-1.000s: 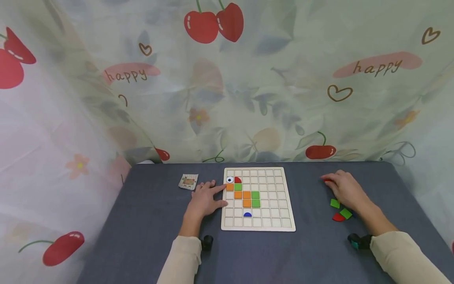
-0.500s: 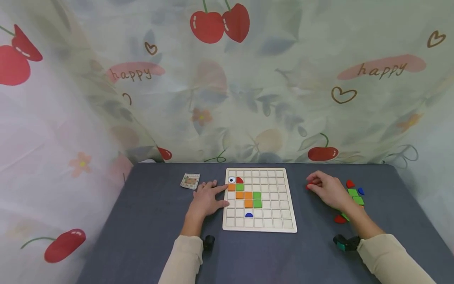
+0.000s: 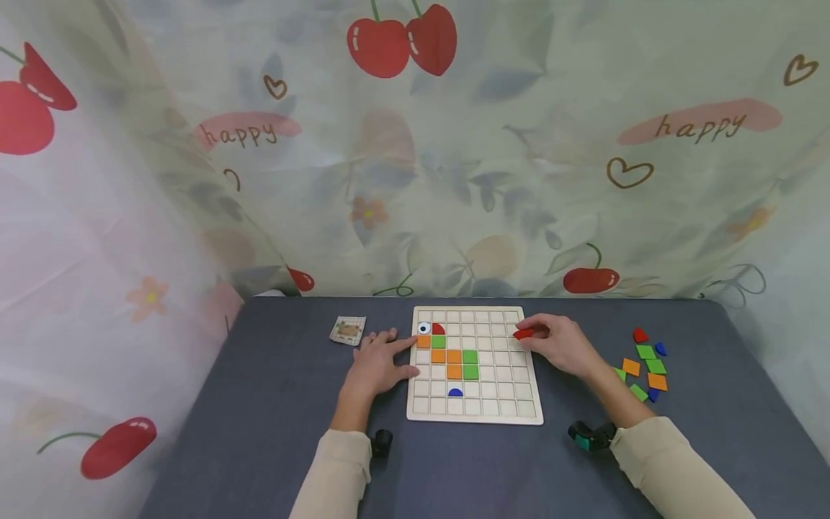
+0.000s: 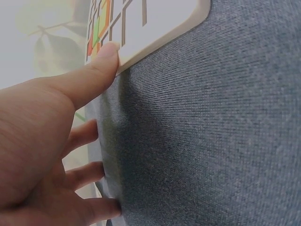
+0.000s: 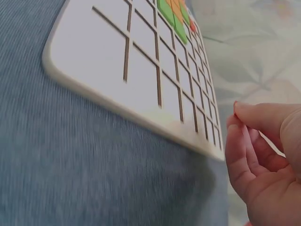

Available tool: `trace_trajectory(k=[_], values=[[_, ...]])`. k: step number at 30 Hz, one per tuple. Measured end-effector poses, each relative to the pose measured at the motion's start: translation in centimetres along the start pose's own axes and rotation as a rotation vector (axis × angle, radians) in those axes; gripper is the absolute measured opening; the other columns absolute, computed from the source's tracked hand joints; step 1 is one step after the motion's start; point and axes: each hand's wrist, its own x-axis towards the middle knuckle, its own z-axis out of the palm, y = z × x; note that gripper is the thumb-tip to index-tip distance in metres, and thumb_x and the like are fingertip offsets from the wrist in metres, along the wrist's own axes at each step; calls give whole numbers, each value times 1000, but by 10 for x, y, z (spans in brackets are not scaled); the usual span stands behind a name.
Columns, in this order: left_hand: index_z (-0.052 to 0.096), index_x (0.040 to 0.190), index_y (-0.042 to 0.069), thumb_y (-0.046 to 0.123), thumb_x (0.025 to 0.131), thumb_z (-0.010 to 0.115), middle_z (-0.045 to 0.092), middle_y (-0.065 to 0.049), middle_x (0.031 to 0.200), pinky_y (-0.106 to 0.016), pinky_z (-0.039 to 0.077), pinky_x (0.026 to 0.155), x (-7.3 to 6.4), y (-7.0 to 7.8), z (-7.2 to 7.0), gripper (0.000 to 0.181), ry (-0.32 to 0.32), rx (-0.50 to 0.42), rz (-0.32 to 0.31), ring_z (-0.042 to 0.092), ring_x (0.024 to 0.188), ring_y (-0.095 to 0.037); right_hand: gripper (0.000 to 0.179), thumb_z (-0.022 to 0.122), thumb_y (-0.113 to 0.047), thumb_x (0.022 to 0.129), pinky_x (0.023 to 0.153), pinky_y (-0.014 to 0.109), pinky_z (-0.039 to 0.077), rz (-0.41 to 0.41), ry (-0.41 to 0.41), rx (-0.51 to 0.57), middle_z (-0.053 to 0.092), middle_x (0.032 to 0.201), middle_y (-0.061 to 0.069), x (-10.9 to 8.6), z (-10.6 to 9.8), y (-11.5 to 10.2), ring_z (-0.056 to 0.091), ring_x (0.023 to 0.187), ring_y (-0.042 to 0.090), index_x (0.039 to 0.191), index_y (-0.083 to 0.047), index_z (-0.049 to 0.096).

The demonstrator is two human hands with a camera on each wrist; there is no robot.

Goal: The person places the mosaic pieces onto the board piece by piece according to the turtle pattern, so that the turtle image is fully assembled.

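Observation:
A pale board (image 3: 498, 405) with a grid of square cells lies on the table. In its left part sit a round eye tile (image 3: 424, 328), a red curved tile (image 3: 438, 329), several orange tiles (image 3: 439, 356), green tiles (image 3: 470, 357) and a blue half-round tile (image 3: 455, 393). My left hand (image 3: 372, 366) rests at the board's left edge, thumb (image 4: 101, 66) and index finger touching the rim, the other fingers spread on the cloth. Over the board's right edge, my right hand (image 3: 563, 346) pinches a red tile (image 3: 522, 334) between thumb and fingers; in the right wrist view only a red sliver shows.
Loose tiles lie to the right, among them a red tile (image 3: 640, 335), a green tile (image 3: 656, 367), an orange tile (image 3: 631, 367) and a blue tile (image 3: 661, 349). A small patterned card (image 3: 348, 330) lies left of the board. A printed curtain (image 3: 447, 223) hangs behind the table.
My right hand has moved left from the loose tiles to the board's right edge, carrying the red tile. More loose tiles are uncovered. My left hand keeps its place at the board.

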Motion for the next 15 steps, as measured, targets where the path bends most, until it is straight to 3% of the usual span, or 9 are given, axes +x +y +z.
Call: trace_trajectory(k=[8, 15], values=[[53, 149, 37, 45, 88, 78, 37, -9, 165, -75, 21, 119, 1, 0, 0, 67, -10, 2, -10, 22, 156, -46, 25, 77, -17, 91, 72, 25, 54, -38, -32, 17, 73, 100, 10, 16, 20, -17, 66, 83, 16, 114, -7, 73], [53, 149, 37, 45, 88, 79, 38, -9, 165, -75, 21, 119, 0, 0, 0, 67, -10, -10, -8, 22, 156, -46, 20, 73, -17, 94, 75, 28, 52, -93, -108, -37, 72, 94, 3, 30, 37, -34, 61, 81, 13, 114, -11, 75]])
